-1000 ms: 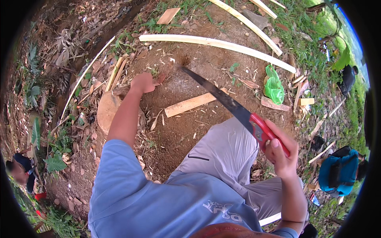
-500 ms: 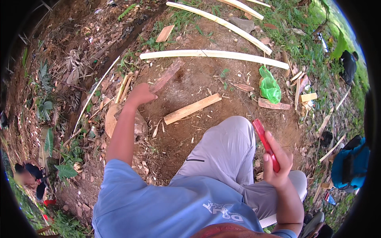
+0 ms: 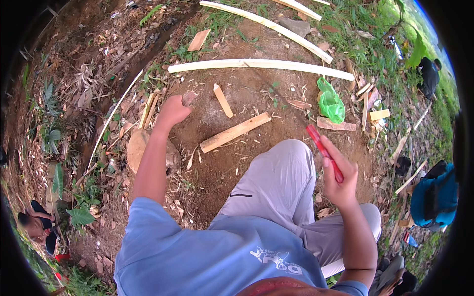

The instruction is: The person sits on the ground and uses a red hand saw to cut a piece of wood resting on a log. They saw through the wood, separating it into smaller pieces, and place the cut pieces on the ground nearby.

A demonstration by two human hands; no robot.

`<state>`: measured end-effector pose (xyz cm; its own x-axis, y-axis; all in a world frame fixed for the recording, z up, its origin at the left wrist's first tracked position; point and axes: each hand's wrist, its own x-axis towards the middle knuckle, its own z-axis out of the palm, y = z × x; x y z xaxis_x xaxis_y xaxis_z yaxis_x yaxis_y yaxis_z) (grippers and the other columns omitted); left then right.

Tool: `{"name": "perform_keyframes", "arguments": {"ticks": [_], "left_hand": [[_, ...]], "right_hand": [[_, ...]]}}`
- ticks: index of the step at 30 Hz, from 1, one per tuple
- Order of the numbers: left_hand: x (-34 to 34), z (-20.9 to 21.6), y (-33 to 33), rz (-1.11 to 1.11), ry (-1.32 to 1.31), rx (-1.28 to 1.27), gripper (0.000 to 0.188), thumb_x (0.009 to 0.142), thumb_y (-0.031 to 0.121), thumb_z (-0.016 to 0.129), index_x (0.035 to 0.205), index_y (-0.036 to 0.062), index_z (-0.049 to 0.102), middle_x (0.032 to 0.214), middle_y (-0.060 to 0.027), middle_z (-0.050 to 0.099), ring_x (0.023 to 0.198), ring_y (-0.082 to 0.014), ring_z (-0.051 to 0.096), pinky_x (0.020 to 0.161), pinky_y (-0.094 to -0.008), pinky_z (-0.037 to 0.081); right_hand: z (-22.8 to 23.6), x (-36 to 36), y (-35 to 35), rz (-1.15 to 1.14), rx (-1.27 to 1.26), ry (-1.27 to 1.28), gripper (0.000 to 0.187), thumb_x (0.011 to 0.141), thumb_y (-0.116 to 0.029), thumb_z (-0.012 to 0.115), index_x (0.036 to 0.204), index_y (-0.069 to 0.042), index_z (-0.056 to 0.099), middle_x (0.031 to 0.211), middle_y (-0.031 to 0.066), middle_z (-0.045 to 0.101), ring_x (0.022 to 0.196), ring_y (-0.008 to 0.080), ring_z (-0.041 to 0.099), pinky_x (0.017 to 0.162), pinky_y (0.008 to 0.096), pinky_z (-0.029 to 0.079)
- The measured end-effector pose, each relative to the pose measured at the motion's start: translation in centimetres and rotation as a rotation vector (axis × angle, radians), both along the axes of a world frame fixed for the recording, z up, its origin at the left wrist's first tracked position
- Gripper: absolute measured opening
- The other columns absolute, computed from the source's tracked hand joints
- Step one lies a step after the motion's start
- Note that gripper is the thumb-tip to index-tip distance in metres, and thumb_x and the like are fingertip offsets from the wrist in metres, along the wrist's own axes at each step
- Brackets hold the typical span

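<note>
My right hand is closed round the red handle of a machete. Its long, thin dark blade slants up and left over the soil, the far end reaching a long pale wood strip. On the left, my left hand is closed on a brown piece of wood, of which only a short end shows past the fingers. Between the hands a small pale wood piece with a pointed end is separate from both. Nearer me lies a squared wood block.
A cut log sits beside my left forearm. A green plastic bag rests by a wood offcut on the right. More pale strips lie beyond. A blue backpack stands far right; a person is at far left.
The long brown wood in my left hand now shows only as a short end, and the pale pointed piece has appeared beside it. My right hand has moved slightly up with the machete.
</note>
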<state>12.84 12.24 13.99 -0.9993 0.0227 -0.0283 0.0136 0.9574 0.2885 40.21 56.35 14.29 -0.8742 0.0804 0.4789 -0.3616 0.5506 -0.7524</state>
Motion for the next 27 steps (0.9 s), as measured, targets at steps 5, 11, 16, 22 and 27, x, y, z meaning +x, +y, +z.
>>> {"name": "perform_keyframes", "arguments": {"ticks": [5,11,16,22,27], "left_hand": [[-0.2,-1.6,0.9,-0.021,0.122,0.065,0.041,0.087,0.027,0.076,0.11,-0.0061,0.068,0.105,-0.0291,0.074,0.101,-0.0454,0.072,0.09,-0.0489,0.055],[-2.4,-1.7,2.3,0.073,0.254,0.147,0.046,0.088,0.034,0.08,0.107,-0.0056,0.068,0.103,-0.0255,0.075,0.099,-0.041,0.073,0.091,-0.0485,0.054],[-3.9,-2.5,1.3,0.019,-0.08,0.219,0.05,0.089,0.034,0.083,0.115,-0.0056,0.069,0.114,-0.0218,0.076,0.107,-0.032,0.074,0.096,-0.0447,0.054],[-2.0,-4.9,4.8,-0.107,-0.157,0.148,0.077,0.092,0.038,0.084,0.149,-0.0063,0.057,0.137,-0.0222,0.071,0.137,-0.0345,0.064,0.12,-0.043,0.045],[-0.7,-5.0,5.2,-0.204,0.239,0.283,0.041,0.097,0.029,0.081,0.123,-0.0021,0.073,0.135,-0.0164,0.074,0.135,-0.0296,0.064,0.118,-0.0444,0.045]], "right_hand": [[0.9,1.2,1.1,-0.122,-0.026,-0.097,0.044,0.105,-0.007,0.063,0.148,-0.002,0.066,0.091,0.011,0.078,0.069,0.0068,0.062,0.065,0.0261,0.051],[-0.3,1.0,2.7,-0.168,-0.017,-0.077,0.043,0.105,-0.006,0.063,0.148,-0.002,0.066,0.1,0.0127,0.08,0.076,0.0076,0.065,0.072,0.0272,0.053],[-0.3,1.0,2.8,-0.133,-0.009,-0.148,0.043,0.103,-0.005,0.066,0.146,-0.002,0.067,0.105,0.0174,0.081,0.079,0.0105,0.071,0.073,0.0288,0.055],[-0.7,0.8,2.8,-0.074,-0.01,-0.173,0.042,0.101,-0.004,0.067,0.144,-0.002,0.069,0.108,0.0216,0.08,0.075,0.0161,0.074,0.073,0.0293,0.056],[-1.9,-0.1,2.7,-0.059,-0.005,-0.049,0.042,0.101,-0.005,0.069,0.143,-0.002,0.069,0.103,0.0221,0.08,0.073,0.021,0.075,0.072,0.0323,0.057]]}}
